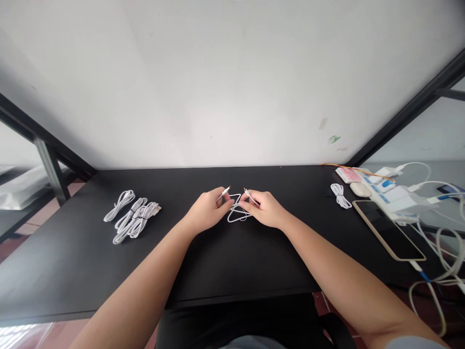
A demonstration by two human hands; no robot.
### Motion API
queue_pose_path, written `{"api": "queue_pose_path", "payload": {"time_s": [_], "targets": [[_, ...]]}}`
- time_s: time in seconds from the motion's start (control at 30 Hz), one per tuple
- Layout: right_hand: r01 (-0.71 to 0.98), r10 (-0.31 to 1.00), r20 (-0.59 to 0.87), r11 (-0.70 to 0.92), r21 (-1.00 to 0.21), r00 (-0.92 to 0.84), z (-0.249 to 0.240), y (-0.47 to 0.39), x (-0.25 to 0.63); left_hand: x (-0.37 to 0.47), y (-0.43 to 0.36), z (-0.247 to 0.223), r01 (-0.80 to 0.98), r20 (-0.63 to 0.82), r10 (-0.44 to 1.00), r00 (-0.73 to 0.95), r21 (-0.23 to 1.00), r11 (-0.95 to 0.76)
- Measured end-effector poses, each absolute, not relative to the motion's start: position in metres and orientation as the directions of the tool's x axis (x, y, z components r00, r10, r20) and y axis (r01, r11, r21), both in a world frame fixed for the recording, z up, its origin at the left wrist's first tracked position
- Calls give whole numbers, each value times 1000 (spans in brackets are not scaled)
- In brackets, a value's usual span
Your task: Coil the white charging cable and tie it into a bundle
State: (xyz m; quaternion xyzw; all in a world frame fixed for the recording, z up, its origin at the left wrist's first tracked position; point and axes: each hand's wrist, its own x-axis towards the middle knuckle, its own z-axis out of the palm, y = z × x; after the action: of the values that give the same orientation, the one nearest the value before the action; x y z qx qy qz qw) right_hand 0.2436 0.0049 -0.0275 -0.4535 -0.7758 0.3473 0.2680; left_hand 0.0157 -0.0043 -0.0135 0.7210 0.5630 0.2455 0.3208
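Observation:
A loose white charging cable lies in crossing loops at the middle of the black table. My left hand pinches one end of it, with the plug pointing up and to the right. The other end is pinched in my right hand, its connector tilted up to the left. The two ends are held a short way apart, facing each other above the tabletop. Both hands are closed on the cable; the exact plug types are too small to tell.
On the left lie several bundled white cables. To the right are another tied white cable, a phone, a white mouse-shaped object and a power strip with chargers and tangled cords. A white wall rises behind the black table.

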Motion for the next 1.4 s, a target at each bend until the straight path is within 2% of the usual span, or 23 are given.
{"api": "queue_pose_path", "payload": {"time_s": [0.27,0.67,1.4], "targets": [[527,884,80,345,-777,-461,-25,4,243,15,-6,-11,671,-42,944,328,713,-201],[569,882,9,311,-761,-471,-22,3,243,17,-8,-7,700,-93,936,338,690,-184],[576,877,-29,290,-764,-480,-22,3,242,15,-6,-11,690,-62,937,344,693,-208]]}}
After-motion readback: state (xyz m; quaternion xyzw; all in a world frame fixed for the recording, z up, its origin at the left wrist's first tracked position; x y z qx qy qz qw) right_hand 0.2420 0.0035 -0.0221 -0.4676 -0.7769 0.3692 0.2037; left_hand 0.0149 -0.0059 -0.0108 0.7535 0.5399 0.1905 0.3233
